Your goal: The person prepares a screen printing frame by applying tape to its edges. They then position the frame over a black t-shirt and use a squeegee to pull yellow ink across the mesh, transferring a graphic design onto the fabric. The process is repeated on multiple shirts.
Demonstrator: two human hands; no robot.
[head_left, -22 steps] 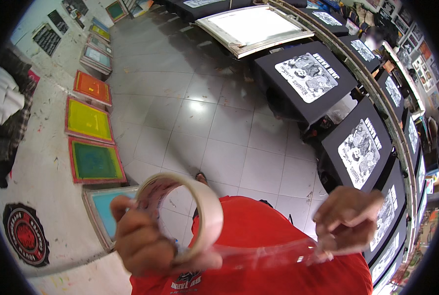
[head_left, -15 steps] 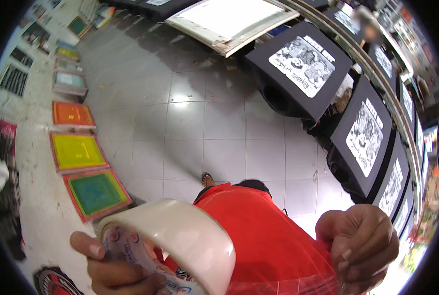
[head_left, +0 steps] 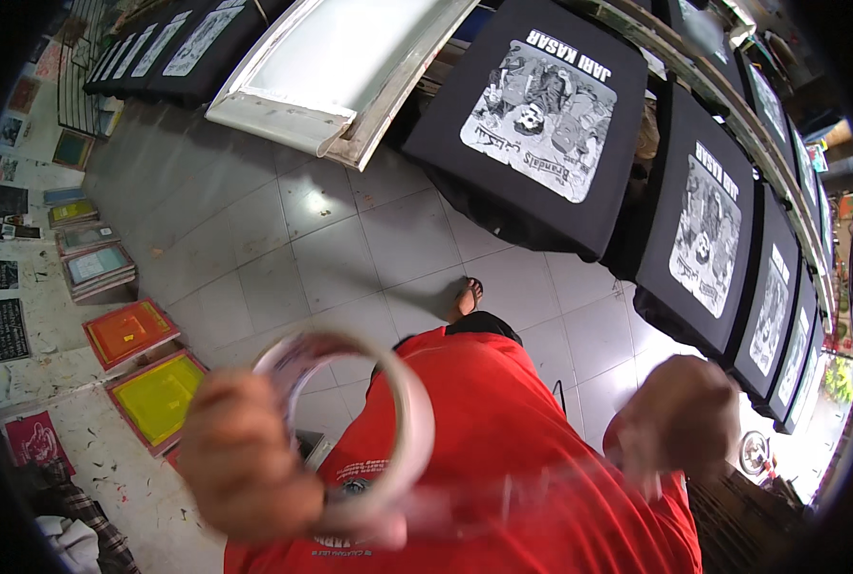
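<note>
My left hand point(head_left: 240, 459) is closed round one side of a wide roll of clear packing tape point(head_left: 415, 421), its thumb and fingers on the rim. A see-through strip of tape point(head_left: 532, 493) runs from the roll towards my right hand point(head_left: 680, 421), across the front of my red shirt point(head_left: 532, 411). The right hand is smeared by motion, but its fingers look pinched together at the strip's far end. Both hands are held up in front of my body, well above the floor.
Black printed T-shirts point(head_left: 541, 115) lie stretched on boards along a curving rail at the right. A white framed printing screen point(head_left: 293, 124) stands at the upper middle. Coloured screens, one yellow point(head_left: 159, 397) and one orange point(head_left: 130, 333), lean by the left wall. Grey tiles point(head_left: 336, 258) cover the floor.
The tape roll has turned more edge-on and moved slightly up with my left hand. My right hand has shifted a little up and left. The view has swung, and one foot shows farther forward.
</note>
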